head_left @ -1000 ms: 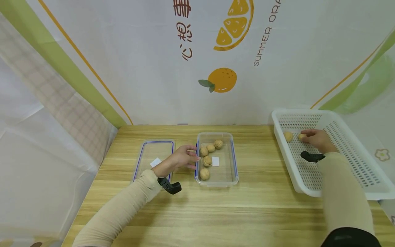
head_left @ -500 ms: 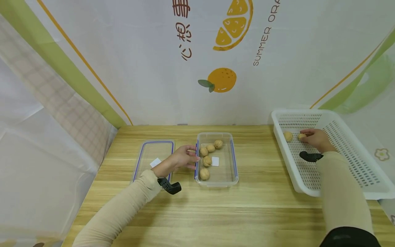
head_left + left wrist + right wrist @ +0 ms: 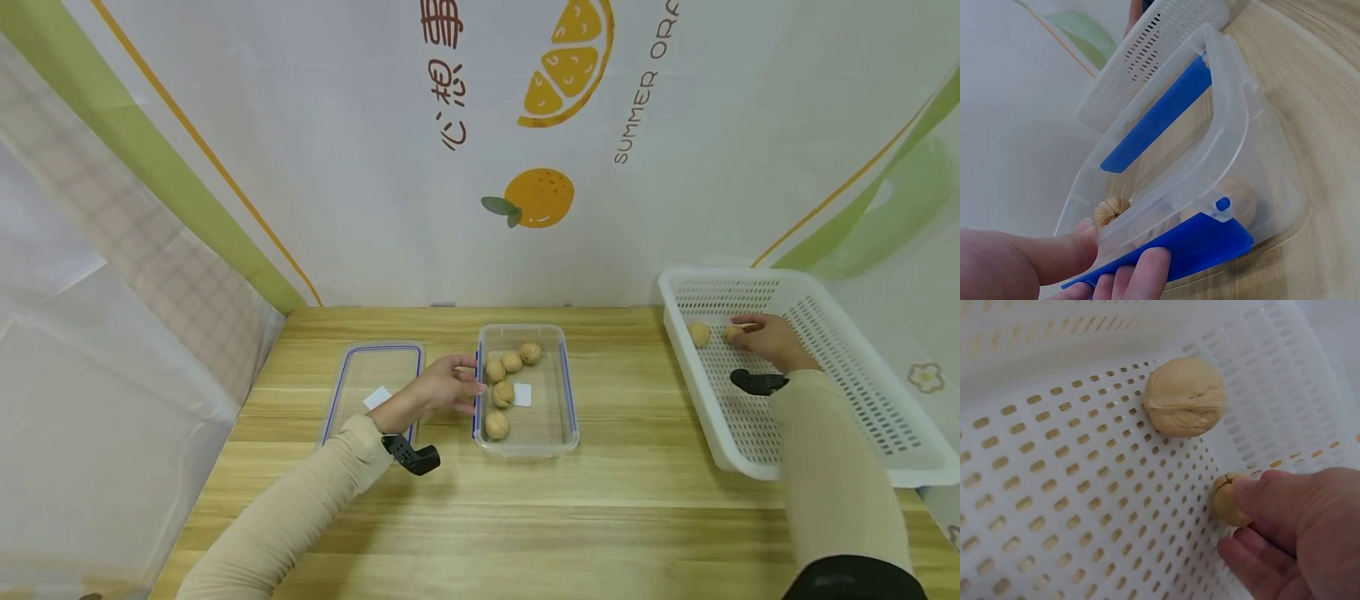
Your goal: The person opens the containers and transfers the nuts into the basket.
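Note:
My left hand point(image 3: 447, 384) pinches the left side of a clear plastic food container point(image 3: 551, 417). In the left wrist view the thumb lies over the rim and the fingers point(image 3: 1152, 265) press against the blue locking flap point(image 3: 1210, 247). Several walnuts point(image 3: 503, 393) lie along the left and back of the container, beside a small white square. Over at the right, my right hand point(image 3: 776, 342) reaches into a white perforated basket point(image 3: 720, 433). Thumb and fingers pinch a walnut point(image 3: 1227, 503) with a cracked seam, partly hidden by the thumb. Another walnut point(image 3: 1185, 397) sits close by on the basket floor.
A clear lid point(image 3: 360, 367) with a blue seal lies left of the container, partly under my left forearm. The wooden table point(image 3: 622, 492) ends at a white printed cloth point(image 3: 360, 208) behind. The basket stands at the table's right edge.

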A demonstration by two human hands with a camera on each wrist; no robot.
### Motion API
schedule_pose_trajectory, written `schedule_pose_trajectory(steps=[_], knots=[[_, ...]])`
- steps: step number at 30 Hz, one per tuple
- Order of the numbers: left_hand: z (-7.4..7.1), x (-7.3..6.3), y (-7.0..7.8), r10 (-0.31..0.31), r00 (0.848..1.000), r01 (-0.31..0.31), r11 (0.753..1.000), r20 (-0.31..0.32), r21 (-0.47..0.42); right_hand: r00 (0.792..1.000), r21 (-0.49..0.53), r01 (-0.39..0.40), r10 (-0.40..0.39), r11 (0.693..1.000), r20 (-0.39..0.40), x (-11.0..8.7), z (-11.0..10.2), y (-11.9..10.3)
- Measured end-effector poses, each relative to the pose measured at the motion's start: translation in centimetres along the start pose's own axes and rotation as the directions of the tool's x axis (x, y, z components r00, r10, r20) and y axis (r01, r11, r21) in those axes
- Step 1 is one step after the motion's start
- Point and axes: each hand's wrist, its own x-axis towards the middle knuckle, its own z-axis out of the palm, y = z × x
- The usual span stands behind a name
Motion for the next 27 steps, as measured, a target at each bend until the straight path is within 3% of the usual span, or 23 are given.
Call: schedule_pose_trajectory(steps=[8,17,27], knots=[[0.0,0.1,-0.1,-0.003,1.0,0.003,1.0,0.001,-0.005,0.997,-0.127,0.01,-0.001,0.992,0.074,-0.4,-2.2,-1.4],[-0.1,0.1,0.0,-0.001,1.0,0.001,1.0,0.001,-0.01,0.986,-0.272,0.156,-0.135,0.95,0.094,-0.9,-3.9,-3.4],[0.0,0.1,0.0,-0.001,1.0,0.001,1.0,-0.001,-0.016,0.967,-0.329,0.252,-0.247,0.91,0.06,-1.9,-4.5,-6.2]])
